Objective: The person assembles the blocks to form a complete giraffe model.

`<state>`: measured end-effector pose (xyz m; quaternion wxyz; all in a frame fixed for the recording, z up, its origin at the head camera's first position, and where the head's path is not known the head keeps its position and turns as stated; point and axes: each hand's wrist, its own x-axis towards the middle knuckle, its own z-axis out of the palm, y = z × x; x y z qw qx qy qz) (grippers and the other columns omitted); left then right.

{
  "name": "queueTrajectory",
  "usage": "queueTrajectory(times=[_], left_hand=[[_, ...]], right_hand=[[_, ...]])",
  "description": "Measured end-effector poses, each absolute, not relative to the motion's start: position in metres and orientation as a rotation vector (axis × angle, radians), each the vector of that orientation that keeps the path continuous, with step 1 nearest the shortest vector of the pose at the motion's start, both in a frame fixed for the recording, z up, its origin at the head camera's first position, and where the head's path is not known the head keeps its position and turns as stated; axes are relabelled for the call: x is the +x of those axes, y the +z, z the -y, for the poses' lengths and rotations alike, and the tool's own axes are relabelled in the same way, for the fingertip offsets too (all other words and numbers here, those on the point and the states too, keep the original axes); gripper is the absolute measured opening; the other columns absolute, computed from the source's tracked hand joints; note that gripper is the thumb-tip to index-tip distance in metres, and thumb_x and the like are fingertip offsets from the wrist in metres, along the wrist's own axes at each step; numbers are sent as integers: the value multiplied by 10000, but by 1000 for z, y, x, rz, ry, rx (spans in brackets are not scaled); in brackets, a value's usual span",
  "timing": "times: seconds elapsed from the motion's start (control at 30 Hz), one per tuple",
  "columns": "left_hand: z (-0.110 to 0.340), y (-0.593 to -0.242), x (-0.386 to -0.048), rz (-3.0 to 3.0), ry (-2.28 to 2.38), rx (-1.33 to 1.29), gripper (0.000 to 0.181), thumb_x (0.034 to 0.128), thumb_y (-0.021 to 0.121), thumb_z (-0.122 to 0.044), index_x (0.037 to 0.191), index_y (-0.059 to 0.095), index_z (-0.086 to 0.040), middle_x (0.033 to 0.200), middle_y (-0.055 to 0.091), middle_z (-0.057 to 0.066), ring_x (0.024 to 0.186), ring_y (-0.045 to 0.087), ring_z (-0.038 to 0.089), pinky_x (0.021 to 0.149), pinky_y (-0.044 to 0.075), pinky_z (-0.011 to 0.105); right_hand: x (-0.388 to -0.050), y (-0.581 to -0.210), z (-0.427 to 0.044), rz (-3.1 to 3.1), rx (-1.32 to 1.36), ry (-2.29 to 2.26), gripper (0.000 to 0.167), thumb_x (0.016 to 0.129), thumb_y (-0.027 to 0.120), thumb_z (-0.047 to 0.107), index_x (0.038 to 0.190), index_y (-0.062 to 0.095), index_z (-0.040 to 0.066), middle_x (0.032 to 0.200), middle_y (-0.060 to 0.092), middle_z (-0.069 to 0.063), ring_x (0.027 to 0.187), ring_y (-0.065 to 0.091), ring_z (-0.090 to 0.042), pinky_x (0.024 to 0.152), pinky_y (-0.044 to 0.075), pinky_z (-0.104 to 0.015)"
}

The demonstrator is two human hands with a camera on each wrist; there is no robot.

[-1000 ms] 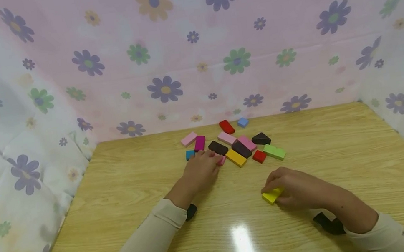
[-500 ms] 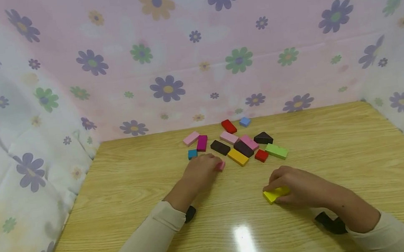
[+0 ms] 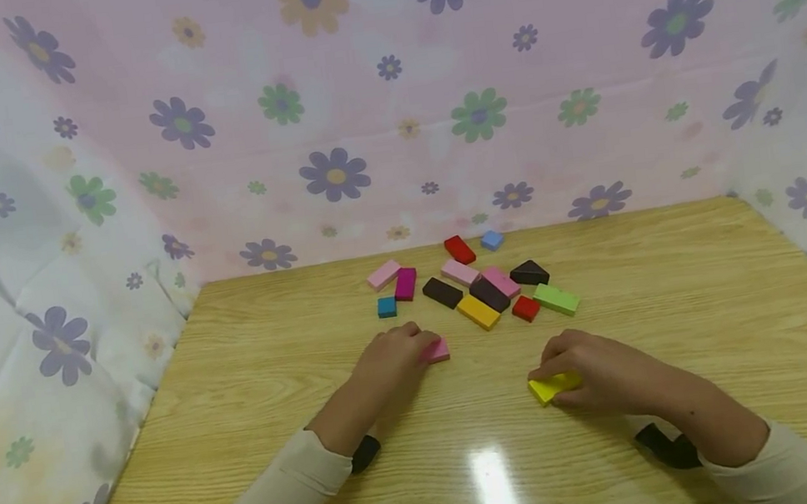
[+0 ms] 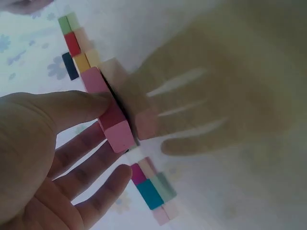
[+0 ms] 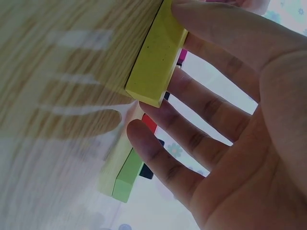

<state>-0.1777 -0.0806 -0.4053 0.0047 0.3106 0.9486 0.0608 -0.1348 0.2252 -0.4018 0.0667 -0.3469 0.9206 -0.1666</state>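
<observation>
With thumb and fingers my left hand (image 3: 387, 365) pinches a pink block (image 3: 439, 350) low over the wooden table, left of centre. In the left wrist view the thumb lies across this pink block (image 4: 119, 136), while the fingers reach behind it. To the right, my right hand (image 3: 601, 369) grips a yellow block (image 3: 546, 391) between thumb and fingers, close to the tabletop. The right wrist view shows the long side of the yellow block (image 5: 156, 57), its upper end under the thumb; the other fingers are spread. A gap of bare table separates the two held blocks.
Beyond the hands lies a loose cluster: a teal block (image 3: 387, 307), a magenta block (image 3: 405, 284), an orange-yellow block (image 3: 479, 312), a small red block (image 3: 526, 308), a green block (image 3: 556, 299), a black triangular block (image 3: 529, 273) and several others. A flowered cloth (image 3: 372, 121) hangs behind.
My left hand has drawn the pink block out of the cluster, towards the person. The right hand keeps its hold on the yellow block and has barely moved.
</observation>
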Motion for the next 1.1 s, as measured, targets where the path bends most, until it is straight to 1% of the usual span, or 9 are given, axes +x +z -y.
queueTrajectory(times=[0.13,0.3,0.43,0.63,0.9,1.1], left_hand=[[87,-406,-165,-2951,275,1034,308,955,677,-170,1262,689,-151,1115,688,50,1012,677,206,927,557,345],[97,-407,-151,-2989,307,1126,277,948,688,-170,1224,710,-175,1085,695,34,975,684,185,879,566,335],[103,-408,-140,-2981,385,1133,287,932,711,-169,1218,714,-193,1080,692,17,969,681,171,877,565,328],[104,-408,-126,-2935,479,1134,293,918,729,-167,1210,720,-187,1079,688,5,972,671,160,886,558,330],[104,-411,-123,-2951,487,1193,223,926,719,-184,1145,758,-173,1024,709,-5,927,676,141,853,560,316],[108,-416,-125,-2955,456,1195,180,939,699,-205,1095,785,-183,1026,731,2,950,693,160,888,561,348]], right_hand=[[-135,-402,-225,-2775,-1050,-502,320,807,827,170,1122,774,187,1057,685,38,983,608,-178,839,572,-366],[-135,-401,-224,-2775,-1053,-499,315,813,823,174,1123,773,188,1059,686,38,981,606,-172,840,572,-364],[-135,-401,-223,-2778,-1053,-496,312,815,821,176,1123,774,183,1062,687,35,978,605,-168,838,572,-359],[-134,-402,-225,-2781,-1047,-508,308,815,822,180,1120,775,179,1058,685,42,973,603,-159,827,572,-339],[-133,-401,-226,-2769,-1055,-510,323,822,820,198,1140,769,183,1075,684,43,980,602,-161,825,571,-328],[-133,-400,-224,-2764,-1035,-502,327,827,816,212,1150,766,187,1079,682,44,986,599,-159,835,569,-335]])
